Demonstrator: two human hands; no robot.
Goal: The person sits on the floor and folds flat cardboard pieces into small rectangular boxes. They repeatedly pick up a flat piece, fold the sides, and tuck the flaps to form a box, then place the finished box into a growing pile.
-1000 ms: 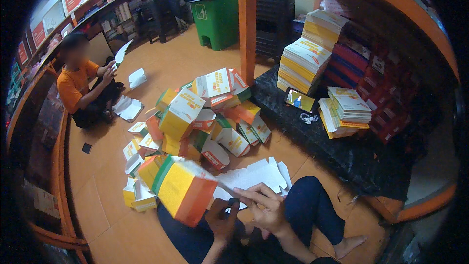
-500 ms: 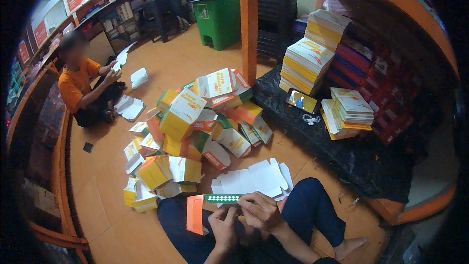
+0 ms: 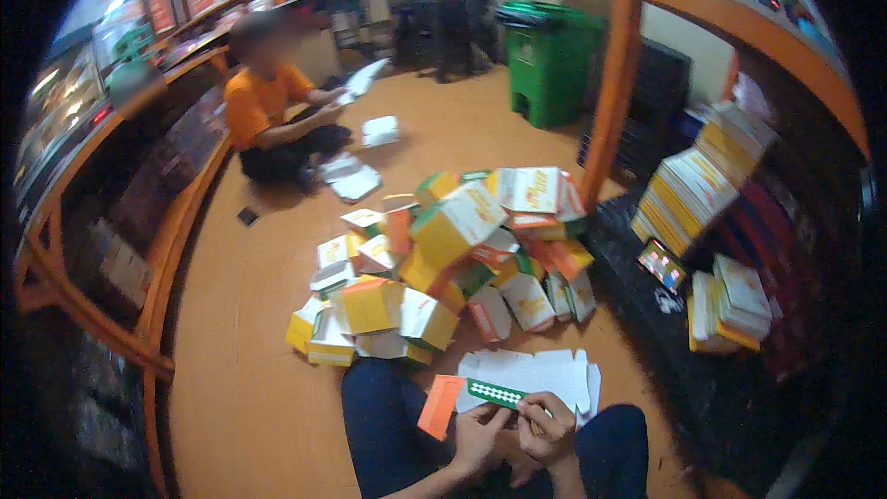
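Observation:
Low in front of my lap I hold a partly folded cardboard box (image 3: 441, 407), with an orange panel on the left and a green strip patterned in white diamonds. My left hand (image 3: 478, 436) pinches its lower edge near the middle. My right hand (image 3: 547, 427) grips the right end of the green strip, fingers closed. Just beyond, unfolded white carton sheets (image 3: 527, 371) lie on the floor by my right knee. A heap of folded yellow, white, green and orange boxes (image 3: 453, 231) spreads ahead of my legs.
To the right, a low black-covered platform (image 3: 628, 314) carries stacks of flat cartons (image 3: 688, 194) and a lit phone (image 3: 661, 265). A person in orange (image 3: 268, 102) sits far left handling a white sheet. A green bin (image 3: 552, 65) stands behind the orange post (image 3: 614, 102).
My view has turned left, so the surroundings sit further right in the picture. Both hands still hold the same box, which now tilts down toward the right.

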